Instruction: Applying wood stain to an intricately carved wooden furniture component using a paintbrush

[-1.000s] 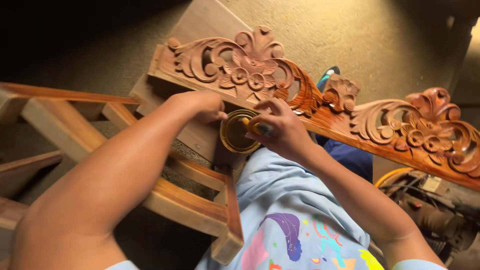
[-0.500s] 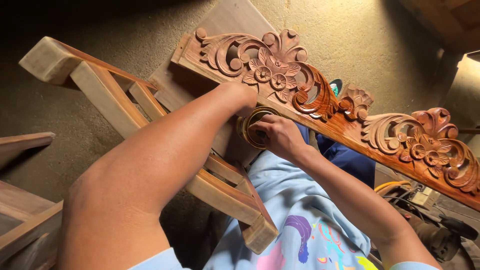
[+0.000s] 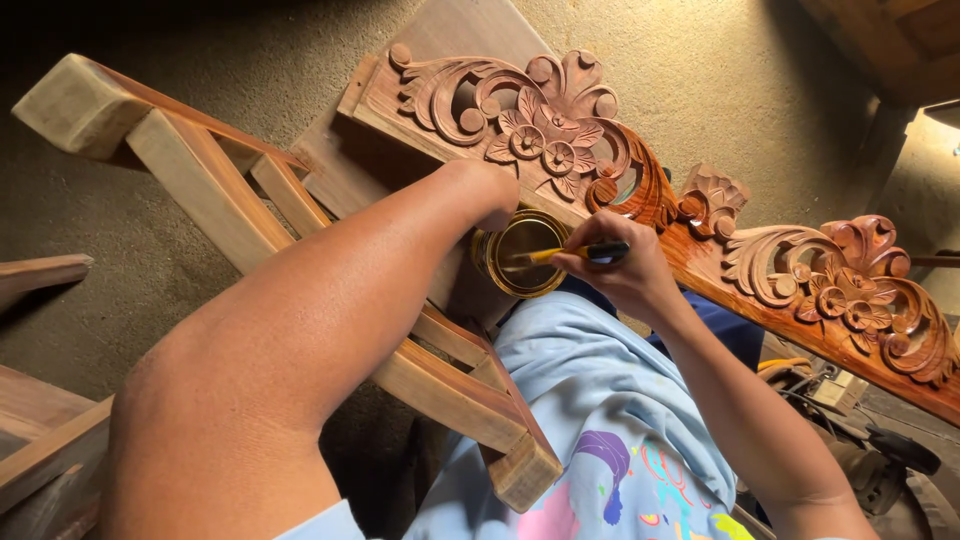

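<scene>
Here, right hand [image 3: 625,275] fingers clamp the brush [image 3: 570,254]; its axis runs 9–3 o'clock, bristles in the tin [image 3: 520,255] at 9. Left hand [image 3: 490,190] grips the tin's 11 o'clock rim.

Brush dipped in the tin

Your right hand [image 3: 625,272] holds a brush [image 3: 565,254] in the open tin [image 3: 522,253]; your left hand [image 3: 490,190], seemingly steadying it, rests against the carved wooden panel [image 3: 640,190].
</scene>
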